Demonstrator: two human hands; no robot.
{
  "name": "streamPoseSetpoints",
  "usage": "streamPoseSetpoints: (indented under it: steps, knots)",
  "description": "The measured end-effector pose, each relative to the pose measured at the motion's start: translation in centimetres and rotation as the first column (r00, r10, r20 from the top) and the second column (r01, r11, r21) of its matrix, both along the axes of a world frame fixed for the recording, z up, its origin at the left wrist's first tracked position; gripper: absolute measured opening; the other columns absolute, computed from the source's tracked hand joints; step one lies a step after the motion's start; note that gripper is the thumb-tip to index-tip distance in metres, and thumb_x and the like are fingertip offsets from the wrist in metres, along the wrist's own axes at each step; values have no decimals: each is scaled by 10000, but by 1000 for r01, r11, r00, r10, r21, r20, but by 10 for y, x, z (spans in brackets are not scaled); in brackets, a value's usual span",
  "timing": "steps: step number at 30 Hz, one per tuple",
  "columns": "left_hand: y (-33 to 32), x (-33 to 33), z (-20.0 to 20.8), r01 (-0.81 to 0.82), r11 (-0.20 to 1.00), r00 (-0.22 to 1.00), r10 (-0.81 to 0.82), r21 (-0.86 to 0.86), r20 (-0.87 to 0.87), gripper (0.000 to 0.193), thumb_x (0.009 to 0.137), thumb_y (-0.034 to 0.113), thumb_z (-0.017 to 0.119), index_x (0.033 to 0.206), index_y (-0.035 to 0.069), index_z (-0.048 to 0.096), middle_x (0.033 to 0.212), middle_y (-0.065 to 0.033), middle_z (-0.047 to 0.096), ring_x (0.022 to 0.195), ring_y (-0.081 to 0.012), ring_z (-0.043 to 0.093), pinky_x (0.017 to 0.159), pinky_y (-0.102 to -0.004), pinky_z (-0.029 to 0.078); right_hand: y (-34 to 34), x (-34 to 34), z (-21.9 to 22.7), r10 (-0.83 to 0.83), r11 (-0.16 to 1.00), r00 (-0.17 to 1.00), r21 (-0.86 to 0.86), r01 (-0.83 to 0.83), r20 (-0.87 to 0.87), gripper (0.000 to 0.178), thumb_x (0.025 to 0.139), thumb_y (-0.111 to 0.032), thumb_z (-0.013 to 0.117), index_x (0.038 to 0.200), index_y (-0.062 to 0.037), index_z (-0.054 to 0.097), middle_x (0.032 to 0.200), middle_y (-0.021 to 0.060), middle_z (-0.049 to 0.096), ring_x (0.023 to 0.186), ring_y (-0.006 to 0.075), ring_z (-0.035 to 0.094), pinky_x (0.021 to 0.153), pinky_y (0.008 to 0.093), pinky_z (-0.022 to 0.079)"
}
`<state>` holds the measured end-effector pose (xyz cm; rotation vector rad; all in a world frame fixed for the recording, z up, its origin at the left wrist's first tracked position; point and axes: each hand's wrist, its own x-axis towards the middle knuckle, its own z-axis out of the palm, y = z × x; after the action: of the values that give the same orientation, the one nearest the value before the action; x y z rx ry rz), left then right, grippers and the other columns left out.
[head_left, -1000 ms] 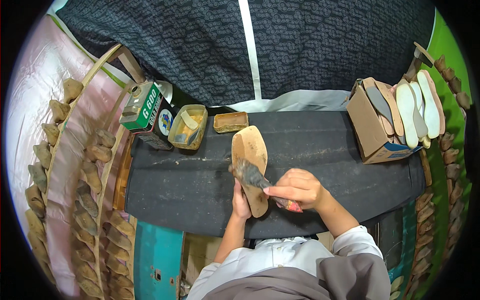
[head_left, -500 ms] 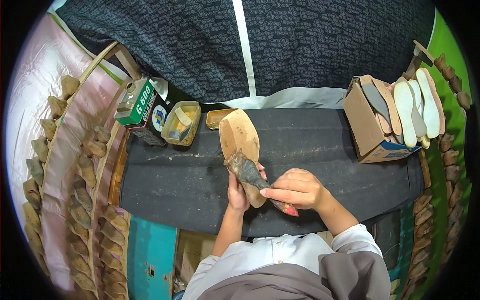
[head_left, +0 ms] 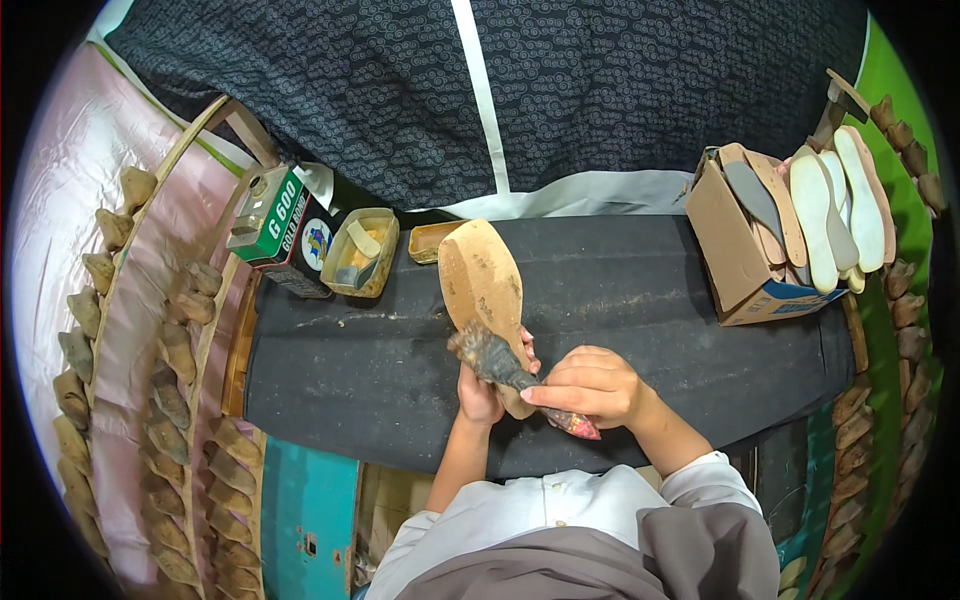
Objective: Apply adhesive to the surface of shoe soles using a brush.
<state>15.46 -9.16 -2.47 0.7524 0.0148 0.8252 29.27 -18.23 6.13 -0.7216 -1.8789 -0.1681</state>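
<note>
My left hand [head_left: 480,395] is closed around the narrow heel end of a tan shoe sole [head_left: 482,268], which tilts up away from me above the table. Its wide end points to the far side and carries dark smudges. Between the thumb and fingers of my right hand [head_left: 595,387] is a worn brush [head_left: 505,360] with a dark, caked body and a reddish tip at the handle end. The frayed bristle end lies over the lower middle of the sole. Much of the sole's heel part and my left fingers are hidden behind the brush.
A black-covered table [head_left: 620,300] spreads under my hands. At its back left stand a green and black metal can [head_left: 280,235], a tub [head_left: 360,285] with yellowish contents and a small tan tray [head_left: 428,243]. A cardboard box [head_left: 730,240] of insoles is at right. Racks of wooden shoe lasts [head_left: 165,435] flank both sides.
The brush's bristle end has shifted slightly down the sole, toward me, uncovering more of its middle. Both hands keep their holds.
</note>
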Motion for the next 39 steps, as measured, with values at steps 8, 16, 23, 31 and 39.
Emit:
streamPoseSetpoints:
  steps: [8,16,23,31,39]
  knots:
    - [-6,-6,-7,76,997,992,-79,-28,-100,738,911,623,147,1211,13,434,996,-138,544,802,-199,529,667,-340,472,-3,13,10,-221,964,970,130,234,-105,280,650,-112,702,920,-36,688,700,25,563,609,165,560,530,272,424]
    - [-11,-11,2,54,998,985,-57,-24,-163,739,911,623,147,1222,15,431,998,-138,551,795,-201,536,671,-336,470,-2,12,9,-225,965,974,137,223,-3,304,629,-113,684,924,-40,683,681,30,555,594,163,549,541,274,435]
    - [-7,-17,-6,-99,995,954,96,4,-285,743,901,638,117,1233,51,428,968,-147,575,741,-231,582,642,-355,500,-11,10,0,-64,991,996,122,56,59,241,665,-183,732,872,-67,692,654,9,539,568,147,535,504,276,407]
    - [-13,-22,-3,93,993,976,-76,77,-205,763,909,623,136,1206,-14,434,957,-155,564,718,-193,548,639,-314,473,2,11,20,-320,922,947,227,314,-7,307,613,-103,710,917,-59,694,674,-1,521,585,142,527,504,261,397]
    - [-15,-20,-3,110,991,970,-90,77,-224,764,905,631,164,1225,-14,419,965,-152,568,735,-182,556,636,-303,481,-6,7,19,-313,903,949,299,309,-37,273,646,-89,704,918,-65,690,712,-10,540,602,132,537,544,254,426]
